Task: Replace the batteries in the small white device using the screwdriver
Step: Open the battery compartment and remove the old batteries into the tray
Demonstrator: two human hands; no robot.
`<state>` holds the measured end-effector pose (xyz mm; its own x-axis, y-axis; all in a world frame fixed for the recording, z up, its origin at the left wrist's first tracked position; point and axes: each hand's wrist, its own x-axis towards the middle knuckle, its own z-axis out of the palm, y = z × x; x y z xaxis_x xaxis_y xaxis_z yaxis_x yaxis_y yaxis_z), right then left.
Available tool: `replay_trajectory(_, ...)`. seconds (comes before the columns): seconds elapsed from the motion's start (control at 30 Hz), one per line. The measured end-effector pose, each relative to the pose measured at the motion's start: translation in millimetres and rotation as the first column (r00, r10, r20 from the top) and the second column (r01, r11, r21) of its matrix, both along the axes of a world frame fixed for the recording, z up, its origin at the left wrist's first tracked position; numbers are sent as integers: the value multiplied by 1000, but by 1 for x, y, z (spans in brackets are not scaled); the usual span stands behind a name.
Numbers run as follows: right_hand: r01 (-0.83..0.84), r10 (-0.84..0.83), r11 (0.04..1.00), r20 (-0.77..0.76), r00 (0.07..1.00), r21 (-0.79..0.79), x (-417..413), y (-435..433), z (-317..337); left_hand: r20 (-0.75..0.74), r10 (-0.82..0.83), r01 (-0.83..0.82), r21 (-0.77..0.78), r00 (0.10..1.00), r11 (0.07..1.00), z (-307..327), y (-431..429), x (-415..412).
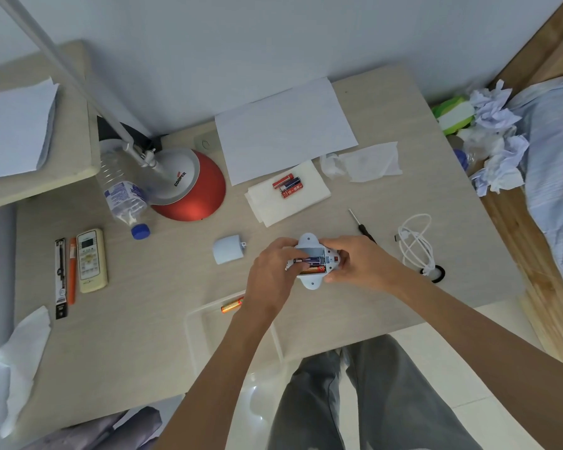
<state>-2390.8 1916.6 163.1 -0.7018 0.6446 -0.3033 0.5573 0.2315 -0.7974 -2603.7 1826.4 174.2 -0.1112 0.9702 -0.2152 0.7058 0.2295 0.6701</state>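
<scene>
Left end of device [312,254] covered by left hand [270,274]; right end under right hand [361,264]. Battery [232,305] in tray [195,323] half hidden behind left wrist. Screwdriver [358,222] handle lost behind right hand. Battery labels on napkin [306,203] too small to read. Bed [559,164] cut off at right edge.
</scene>
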Motion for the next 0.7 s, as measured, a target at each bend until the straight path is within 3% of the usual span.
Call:
replay_trajectory(0.2,-12,11,999,-26,1000,-38,0,1,-3,153,140,-163,147,978,976,37,-20,-4)
replay_trajectory(0.37,9,-9,998,-1,1000,-68,2,2,-9,164,252,-279,171,954,945,65,-83,-26)
replay_trajectory(0.53,7,-8,996,-12,1000,-85,2,2,-10,53,328,-331,68,943,941,38,-143,-53)
replay_trajectory(0.7,8,-8,998,2,1000,-63,3,3,-13,-266,173,-208,-107,948,972,7,-153,-56)
